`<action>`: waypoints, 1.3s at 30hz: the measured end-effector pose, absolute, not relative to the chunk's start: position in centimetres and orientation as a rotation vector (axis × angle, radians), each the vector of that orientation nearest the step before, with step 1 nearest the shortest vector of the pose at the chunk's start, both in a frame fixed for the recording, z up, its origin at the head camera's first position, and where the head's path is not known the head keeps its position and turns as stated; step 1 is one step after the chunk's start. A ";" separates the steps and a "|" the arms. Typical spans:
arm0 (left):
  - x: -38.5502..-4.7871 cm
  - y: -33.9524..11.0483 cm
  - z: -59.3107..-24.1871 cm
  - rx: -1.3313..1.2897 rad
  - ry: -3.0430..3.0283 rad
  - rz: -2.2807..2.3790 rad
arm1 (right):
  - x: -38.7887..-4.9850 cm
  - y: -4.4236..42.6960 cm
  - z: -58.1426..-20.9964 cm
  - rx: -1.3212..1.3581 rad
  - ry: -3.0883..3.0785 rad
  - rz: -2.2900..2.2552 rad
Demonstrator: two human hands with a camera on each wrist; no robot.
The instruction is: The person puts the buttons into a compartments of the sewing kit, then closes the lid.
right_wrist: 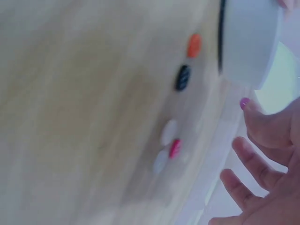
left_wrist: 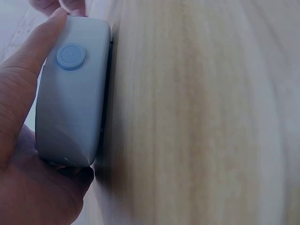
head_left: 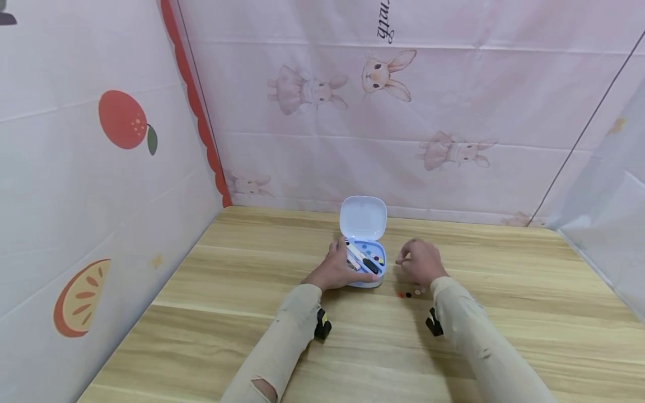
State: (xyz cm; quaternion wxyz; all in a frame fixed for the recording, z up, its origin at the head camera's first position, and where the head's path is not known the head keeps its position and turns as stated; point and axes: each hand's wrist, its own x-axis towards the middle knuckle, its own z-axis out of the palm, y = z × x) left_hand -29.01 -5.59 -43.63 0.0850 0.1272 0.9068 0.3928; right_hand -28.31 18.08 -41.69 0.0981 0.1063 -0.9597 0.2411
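A small pale-blue sewing box [head_left: 368, 284] stands on the table with its lid [head_left: 363, 217] raised. Inside lie a slim white-and-black tool [head_left: 370, 265] and several small coloured buttons [head_left: 375, 258]. My left hand [head_left: 335, 270] grips the box from its left side, thumb along the front wall near a round blue knob [left_wrist: 71, 56]. Just right of the box, my right hand [head_left: 422, 262] pinches a small purple button [right_wrist: 244, 103] between thumb and forefinger; its other fingers are spread apart.
Loose buttons lie on the table in front of the right hand: an orange-red one [right_wrist: 194, 45], a black one [right_wrist: 183, 77], a pink one [right_wrist: 175, 148] and pale ones [right_wrist: 168, 132]. Behind the wooden table [head_left: 282, 240] hangs a printed curtain [head_left: 322, 162].
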 end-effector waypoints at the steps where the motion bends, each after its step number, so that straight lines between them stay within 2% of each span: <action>1: -29.0 -5.6 -43.6 0.377 2.703 1.174 | -28.4 18.0 -41.5 0.310 -2.822 0.731; 20: -29.0 -5.7 -43.7 0.412 2.690 1.205 | -29.4 15.0 -40.9 0.283 -2.758 0.885; 39: -28.9 -5.7 -43.5 0.454 2.687 1.219 | -29.4 14.4 -40.7 0.276 -2.829 0.753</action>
